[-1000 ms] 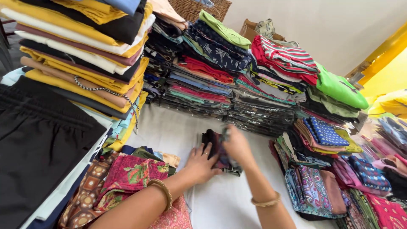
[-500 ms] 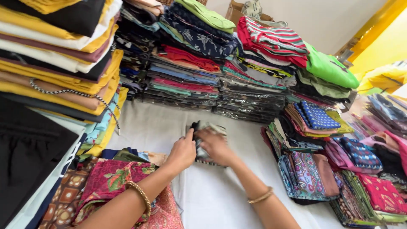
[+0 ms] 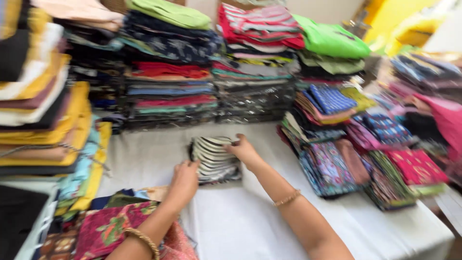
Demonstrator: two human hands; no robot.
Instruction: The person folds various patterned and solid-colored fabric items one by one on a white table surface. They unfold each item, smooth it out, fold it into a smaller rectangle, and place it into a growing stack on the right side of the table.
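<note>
A folded black-and-white striped cloth (image 3: 214, 159) lies on the white sheet (image 3: 240, 221) in the middle. My left hand (image 3: 183, 180) rests on its near left corner, fingers bent over the edge. At its far right edge, my right hand (image 3: 243, 150) grips the cloth with the fingers curled around it. Both wrists wear a gold bangle. The picture is blurred by motion.
Tall stacks of folded clothes ring the sheet: yellow, white and black ones (image 3: 43, 106) on the left, mixed colours (image 3: 168, 72) at the back, patterned piles (image 3: 337, 159) on the right. A red floral cloth (image 3: 108, 226) lies near my left arm.
The cloth under my hands showed dark before and now shows black-and-white stripes. Both hands stay on it, my right hand now at its far edge. The view has shifted.
</note>
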